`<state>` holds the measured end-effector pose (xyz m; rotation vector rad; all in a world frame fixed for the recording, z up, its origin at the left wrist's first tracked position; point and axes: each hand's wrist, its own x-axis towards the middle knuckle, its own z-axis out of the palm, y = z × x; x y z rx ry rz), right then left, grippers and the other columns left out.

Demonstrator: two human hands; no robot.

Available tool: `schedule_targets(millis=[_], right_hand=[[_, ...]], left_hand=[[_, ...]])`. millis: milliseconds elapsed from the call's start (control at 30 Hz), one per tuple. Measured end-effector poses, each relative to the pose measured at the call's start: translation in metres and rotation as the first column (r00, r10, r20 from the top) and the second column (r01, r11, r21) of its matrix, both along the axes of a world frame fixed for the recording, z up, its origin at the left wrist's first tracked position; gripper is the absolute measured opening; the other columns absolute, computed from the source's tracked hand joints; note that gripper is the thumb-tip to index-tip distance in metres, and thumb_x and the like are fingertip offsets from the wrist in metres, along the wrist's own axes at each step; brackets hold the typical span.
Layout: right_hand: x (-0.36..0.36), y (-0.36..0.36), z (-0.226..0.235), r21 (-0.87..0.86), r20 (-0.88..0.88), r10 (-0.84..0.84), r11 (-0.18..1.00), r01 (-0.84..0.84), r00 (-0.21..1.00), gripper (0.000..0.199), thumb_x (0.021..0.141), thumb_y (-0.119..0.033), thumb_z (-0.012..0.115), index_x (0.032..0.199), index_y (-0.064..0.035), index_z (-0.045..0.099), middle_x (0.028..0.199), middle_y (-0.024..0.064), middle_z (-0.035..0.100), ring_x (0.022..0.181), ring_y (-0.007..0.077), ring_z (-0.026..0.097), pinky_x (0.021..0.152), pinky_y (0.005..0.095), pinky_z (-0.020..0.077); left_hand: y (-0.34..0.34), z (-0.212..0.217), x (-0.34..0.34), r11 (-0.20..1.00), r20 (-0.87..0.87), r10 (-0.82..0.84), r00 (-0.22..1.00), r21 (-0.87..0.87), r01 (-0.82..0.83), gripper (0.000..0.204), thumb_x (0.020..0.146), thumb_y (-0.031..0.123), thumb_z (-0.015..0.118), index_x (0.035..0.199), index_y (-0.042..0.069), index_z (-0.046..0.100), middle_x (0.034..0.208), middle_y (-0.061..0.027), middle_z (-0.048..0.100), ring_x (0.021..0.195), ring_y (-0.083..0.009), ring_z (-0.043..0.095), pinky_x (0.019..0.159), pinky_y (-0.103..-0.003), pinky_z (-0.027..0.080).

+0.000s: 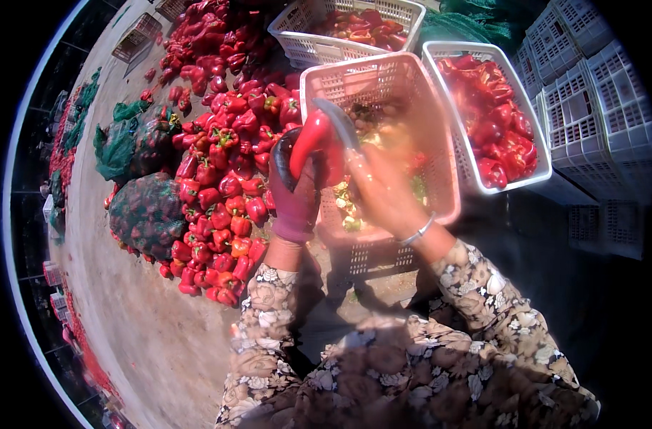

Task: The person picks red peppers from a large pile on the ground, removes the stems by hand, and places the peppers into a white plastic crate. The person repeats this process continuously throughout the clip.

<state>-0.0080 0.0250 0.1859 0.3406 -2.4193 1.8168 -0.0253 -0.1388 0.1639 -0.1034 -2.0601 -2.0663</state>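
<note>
My left hand (297, 196), in a purple and dark glove, is closed round a red bell pepper (314, 137) above the near left part of a pink plastic crate (451, 182). A curved grey knife (338, 120) is in my bare right hand (383, 189), its blade against the pepper's right side. The handle is hidden by my fingers. Inside the pink crate lie pale and green pepper cores (349, 207), partly hazed by glare.
Left of the crate a large heap of whole red peppers (222, 193) covers the ground, beside filled green net sacks (148, 214). One white crate (540, 146) of opened peppers stands right, another white crate (290, 43) behind. Stacked white crates (576, 107) rise at far right.
</note>
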Motion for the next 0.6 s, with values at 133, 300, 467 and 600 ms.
schedule_targets(millis=[133, 300, 467, 600], right_hand=[[0.005, 0.002, 0.004, 0.041, -0.056, -0.021, 0.999, 0.023, 0.998, 0.033, 0.098, -0.029, 0.05, 0.089, 0.0023, 0.052, 0.074, 0.0189, 0.058, 0.066, 0.0311, 0.059, 0.062, 0.0413, 0.0462], [0.015, -0.01, 0.026, 0.177, 0.04, -0.072, 0.982, 0.064, 0.997, 0.028, 0.097, -0.025, 0.05, 0.091, 0.0018, 0.052, 0.074, 0.023, 0.059, 0.069, 0.0394, 0.06, 0.062, 0.0459, 0.0475], [0.043, -0.034, -0.001, 0.235, -0.023, -0.129, 0.963, 0.131, 0.991, 0.023, 0.095, -0.022, 0.052, 0.104, -0.0008, 0.052, 0.075, 0.0226, 0.06, 0.068, 0.0425, 0.06, 0.062, 0.0482, 0.0474], [0.036, -0.026, -0.002, 0.208, 0.026, -0.207, 0.958, 0.197, 0.978, 0.018, 0.094, -0.019, 0.055, 0.101, -0.0025, 0.053, 0.079, 0.0189, 0.062, 0.068, 0.0356, 0.062, 0.061, 0.043, 0.0493]], left_hand=[[0.005, -0.006, 0.007, 0.985, -0.137, 0.079, 0.987, -0.142, -0.098, 0.04, 0.091, 0.015, 0.062, 0.126, 0.0, 0.049, 0.118, -0.008, 0.055, 0.104, -0.0162, 0.055, 0.092, -0.031, 0.045], [0.019, -0.005, 0.001, 0.965, -0.189, 0.202, 0.961, -0.13, -0.229, 0.038, 0.09, 0.008, 0.059, 0.124, -0.002, 0.049, 0.115, -0.0117, 0.055, 0.104, -0.0204, 0.055, 0.092, -0.034, 0.045], [0.015, -0.013, -0.022, 0.959, -0.106, 0.282, 0.953, 0.005, -0.283, 0.034, 0.092, 0.012, 0.057, 0.122, -0.002, 0.049, 0.114, -0.0123, 0.055, 0.103, -0.0199, 0.055, 0.091, -0.034, 0.045], [0.012, 0.002, -0.026, 0.913, 0.132, 0.241, 0.962, 0.304, -0.271, 0.032, 0.098, 0.013, 0.05, 0.126, -0.002, 0.044, 0.116, -0.0098, 0.054, 0.1, -0.0162, 0.054, 0.088, -0.03, 0.046]])
